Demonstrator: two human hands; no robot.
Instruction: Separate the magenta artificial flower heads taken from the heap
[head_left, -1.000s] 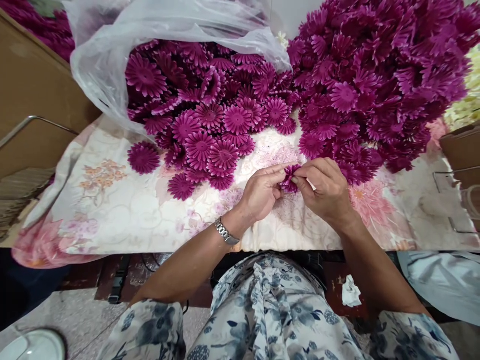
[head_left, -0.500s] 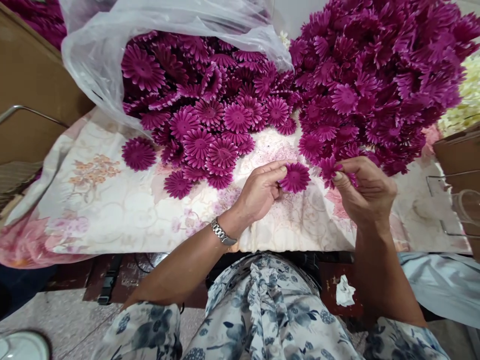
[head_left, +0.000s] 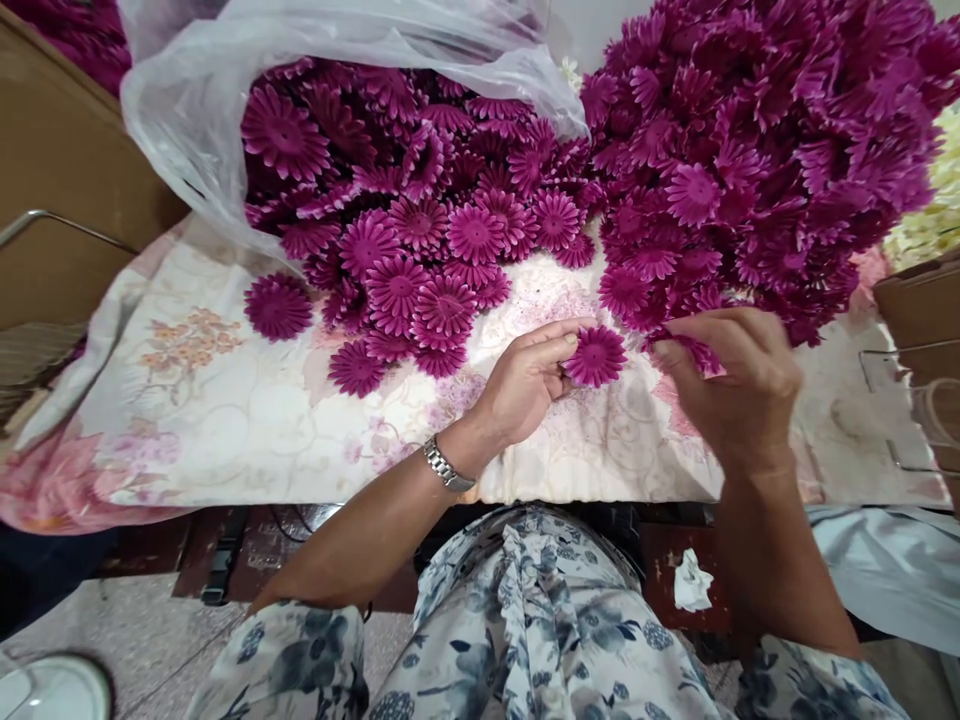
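Note:
Between the thumb and fingers of my left hand [head_left: 529, 378] is a purple artificial flower head [head_left: 595, 356], its round face turned up toward me. My right hand [head_left: 739, 385], a little blurred, is bent in a pinch to the right of it. Purple petals [head_left: 699, 354] show between its thumb and forefinger, mostly covered by the fingers. Both hands are just above the flowered tablecloth [head_left: 420, 470]. Behind my left hand, loose purple flower heads [head_left: 396, 285] spill out of a clear plastic bag [head_left: 187, 120].
A tall heap of purple flowers [head_left: 757, 150] stands behind my right hand. Cardboard boxes flank the table, one at left [head_left: 75, 170] and one at right [head_left: 919, 340]. Cream flowers [head_left: 919, 215] show at the far right. A crumpled white tissue [head_left: 691, 582] lies below the table edge.
My right hand has turned and shifted slightly right, hiding more of the petals in its fingers. My left hand keeps its flower head, moved barely to the right.

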